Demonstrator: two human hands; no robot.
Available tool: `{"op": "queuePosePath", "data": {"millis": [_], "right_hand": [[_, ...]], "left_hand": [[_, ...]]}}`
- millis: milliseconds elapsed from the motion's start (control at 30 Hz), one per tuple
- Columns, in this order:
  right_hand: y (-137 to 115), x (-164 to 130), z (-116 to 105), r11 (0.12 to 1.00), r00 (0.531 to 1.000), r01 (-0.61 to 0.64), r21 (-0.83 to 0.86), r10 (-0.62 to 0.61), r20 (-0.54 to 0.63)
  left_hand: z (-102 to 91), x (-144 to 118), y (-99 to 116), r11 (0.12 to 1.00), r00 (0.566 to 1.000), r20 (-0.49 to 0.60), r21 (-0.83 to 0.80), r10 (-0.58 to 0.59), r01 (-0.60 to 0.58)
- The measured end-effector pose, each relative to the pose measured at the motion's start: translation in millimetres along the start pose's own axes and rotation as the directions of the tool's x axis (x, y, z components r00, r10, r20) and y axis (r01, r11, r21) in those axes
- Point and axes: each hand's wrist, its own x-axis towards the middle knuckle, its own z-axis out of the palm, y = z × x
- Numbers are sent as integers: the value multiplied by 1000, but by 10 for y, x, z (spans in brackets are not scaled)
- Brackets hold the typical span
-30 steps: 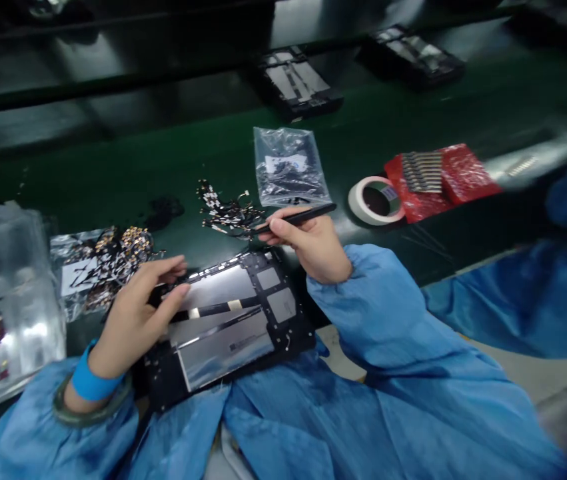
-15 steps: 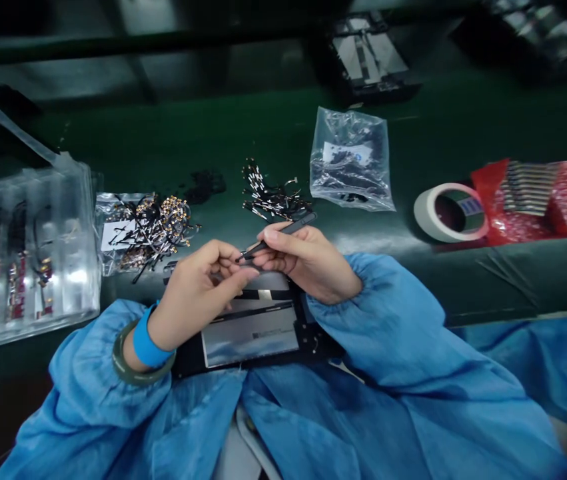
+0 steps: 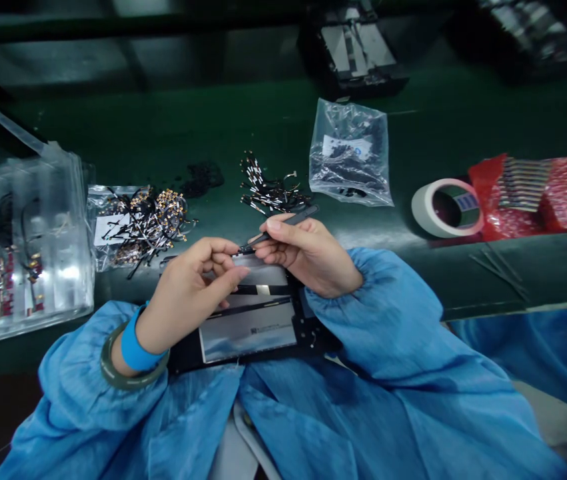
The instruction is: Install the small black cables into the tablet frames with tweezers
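A black device frame with silver panels [image 3: 250, 327] lies on my lap against the green table's edge. My right hand [image 3: 308, 257] grips black tweezers [image 3: 283, 223] whose tips point left toward my left fingertips. Above the frame's upper part, my left hand [image 3: 190, 293] pinches something tiny with thumb and forefinger right at the tweezer tips; the part is too small to make out. Both wrists come out of blue sleeves, and the left one wears a blue band and a green bangle.
A loose pile of small cables [image 3: 270, 190] lies just beyond my hands. Left are a bag of gold-tipped cables [image 3: 138, 223] and a clear plastic tray [image 3: 18, 247]. Right are a clear bag [image 3: 353, 153], a tape roll [image 3: 446, 208] and red packets [image 3: 533, 193]. More device frames [image 3: 356, 57] sit further back.
My right hand brought the tweezers from the cable pile back over the frame. My left hand rose off the frame and met the tweezer tips. The view shifted left.
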Motion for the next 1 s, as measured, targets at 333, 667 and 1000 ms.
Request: {"op": "queuePosePath", "data": {"millis": [333,667,1000], "right_hand": [[170,29,-68,723,910,306,-619,-413,-32],[185,-85,-79,418,808,433,-799,-573,138],[163,-73,-64,756,882,169,-632,-403,-246]], "left_hand": [[-444,-131,-237,995,947,-321,89,-6,36],[-574,-406,-427,967,870,-491,237,40,89],[-1590,-545,-748,763,480,-813,529,330,370]]}}
